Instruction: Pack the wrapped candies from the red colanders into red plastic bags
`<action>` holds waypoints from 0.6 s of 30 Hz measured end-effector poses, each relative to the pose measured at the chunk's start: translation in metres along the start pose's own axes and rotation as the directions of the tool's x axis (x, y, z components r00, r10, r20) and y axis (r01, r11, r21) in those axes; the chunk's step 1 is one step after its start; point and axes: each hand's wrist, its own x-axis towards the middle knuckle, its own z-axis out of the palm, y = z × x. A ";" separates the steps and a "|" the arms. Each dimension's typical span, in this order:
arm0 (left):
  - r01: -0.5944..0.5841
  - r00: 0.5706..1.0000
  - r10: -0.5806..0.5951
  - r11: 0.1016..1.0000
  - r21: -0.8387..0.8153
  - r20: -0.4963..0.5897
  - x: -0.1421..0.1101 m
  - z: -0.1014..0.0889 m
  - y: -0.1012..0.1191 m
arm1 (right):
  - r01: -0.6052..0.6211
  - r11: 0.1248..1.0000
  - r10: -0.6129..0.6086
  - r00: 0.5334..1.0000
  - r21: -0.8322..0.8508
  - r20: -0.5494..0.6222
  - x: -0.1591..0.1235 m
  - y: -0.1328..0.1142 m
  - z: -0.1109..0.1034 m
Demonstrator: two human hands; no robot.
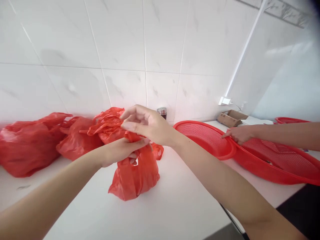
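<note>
A red plastic bag (136, 175) hangs just above the white counter (175, 200), bunched at its top. My left hand (122, 151) is closed around the bag's neck from below. Over it, my right hand (146, 125) pinches the bag's upper handles with fingers curled. Both hands meet at the middle of the view, in front of the tiled wall.
More red bags (32, 143) lie heaped at the left against the wall. Two red mesh baskets (207, 136) sit at the right; another person's hand (240, 134) rests on their rims. A small dark jar (162, 112) and a cardboard box (231, 117) stand at the back.
</note>
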 end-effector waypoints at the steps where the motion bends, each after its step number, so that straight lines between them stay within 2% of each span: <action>1: 0.030 1.000 -0.029 0.995 -0.090 0.007 0.000 -0.002 -0.005 | -0.034 0.999 0.034 0.999 -0.004 -0.031 -0.004 0.008 0.000; 4: 0.059 0.998 -0.059 0.956 -0.288 0.006 0.001 -0.011 -0.019 | -0.181 0.983 0.181 0.983 -0.004 -0.018 -0.019 0.038 -0.001; 6: 0.059 0.998 -0.059 0.958 -0.282 0.009 0.002 -0.014 -0.026 | -0.234 0.969 0.234 0.972 0.077 0.008 -0.027 0.057 0.001; 8: 0.048 0.999 -0.046 0.963 -0.266 0.014 0.003 -0.015 -0.031 | -0.221 0.961 0.230 0.972 0.167 -0.041 -0.032 0.066 0.005; 11: 0.005 1.000 -0.012 0.951 -0.309 -0.021 0.002 -0.017 -0.036 | -0.150 0.977 0.179 0.963 0.152 -0.203 -0.039 0.053 0.014; 12: -0.015 1.000 0.007 0.945 -0.327 -0.025 0.001 -0.019 -0.037 | -0.135 0.984 0.156 0.965 0.113 -0.210 -0.042 0.043 0.016; 14: -0.051 0.998 0.060 0.947 -0.317 0.018 -0.003 -0.024 -0.037 | -0.110 0.993 0.114 0.986 0.042 -0.125 -0.049 0.023 0.020; 16: -0.080 0.992 0.100 0.970 -0.231 0.076 -0.008 -0.028 -0.037 | -0.092 0.996 0.091 0.994 0.001 -0.060 -0.052 0.014 0.021; 18: -0.089 0.991 0.099 0.991 -0.104 0.087 -0.011 -0.030 -0.035 | -0.101 0.995 0.102 0.986 0.017 -0.130 -0.049 0.023 0.021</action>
